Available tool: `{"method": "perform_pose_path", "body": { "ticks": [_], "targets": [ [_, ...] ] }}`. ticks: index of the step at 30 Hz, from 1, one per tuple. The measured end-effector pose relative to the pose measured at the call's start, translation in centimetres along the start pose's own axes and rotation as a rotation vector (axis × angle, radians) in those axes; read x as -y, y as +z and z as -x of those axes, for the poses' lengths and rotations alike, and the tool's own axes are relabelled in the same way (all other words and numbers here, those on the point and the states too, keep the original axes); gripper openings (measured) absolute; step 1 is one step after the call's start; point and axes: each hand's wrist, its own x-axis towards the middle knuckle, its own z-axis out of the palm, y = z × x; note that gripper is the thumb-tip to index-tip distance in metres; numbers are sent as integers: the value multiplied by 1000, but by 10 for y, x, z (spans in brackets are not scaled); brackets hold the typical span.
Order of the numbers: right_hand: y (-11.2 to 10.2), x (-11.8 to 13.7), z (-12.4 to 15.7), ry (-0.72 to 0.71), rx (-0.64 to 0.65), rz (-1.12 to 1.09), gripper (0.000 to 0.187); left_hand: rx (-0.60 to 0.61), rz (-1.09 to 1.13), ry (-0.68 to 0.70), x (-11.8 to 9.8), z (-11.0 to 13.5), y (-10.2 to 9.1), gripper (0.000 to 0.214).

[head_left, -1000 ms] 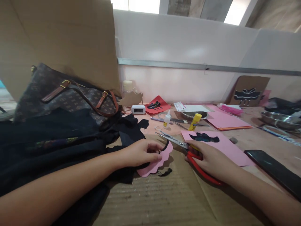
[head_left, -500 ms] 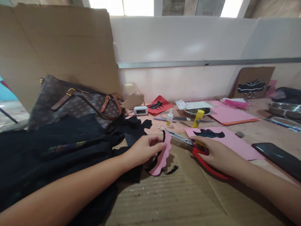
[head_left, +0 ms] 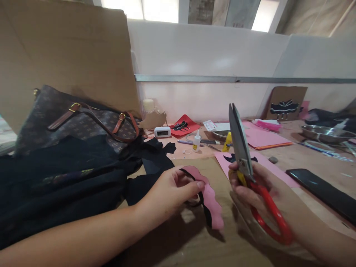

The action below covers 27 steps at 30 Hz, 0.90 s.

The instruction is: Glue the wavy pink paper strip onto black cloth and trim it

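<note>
Between the thumb and fingers of my left hand [head_left: 169, 193] is a wavy-edged pink piece [head_left: 213, 204] backed with black, curving down over the cardboard sheet [head_left: 178, 241]. My right hand [head_left: 258, 185] is closed around red-handled scissors [head_left: 241, 144]. Their blades point upward and look nearly together, apart from the pink piece. Behind the scissors lies a pink sheet [head_left: 222, 163] with a black cut shape [head_left: 229, 158] on it, partly hidden by the blades and my right hand.
Black cloth [head_left: 69, 185] and a brown handbag [head_left: 83, 122] fill the left. Farther back are a small white clock [head_left: 162, 132], a glue bottle [head_left: 196, 142] and a yellow glue stick [head_left: 227, 142]. A black phone [head_left: 322, 189] lies at right, near a metal bowl [head_left: 325, 134].
The scissors have swung from pointing left beside the pink piece to pointing upward, away from it. My left hand has turned the piece and moved slightly lower. A loose black strip no longer shows.
</note>
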Motion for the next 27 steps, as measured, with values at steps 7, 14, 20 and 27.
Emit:
{"method": "perform_pose_path", "body": {
  "ticks": [7, 14, 20, 27],
  "targets": [
    [12, 10, 5, 43, 159, -42, 28, 7, -66, -6, 2, 4, 1, 32],
    [10, 0, 12, 41, 216, -135, 35, 76, -136, -47, 1, 11, 7, 20],
    [11, -6, 11, 133, 151, -161, 45, 38, -87, -80, 9, 9, 7, 20],
    [16, -7, 10, 87, 135, -98, 36, 5, -107, -148, 12, 10, 9, 20]
  ]
}}
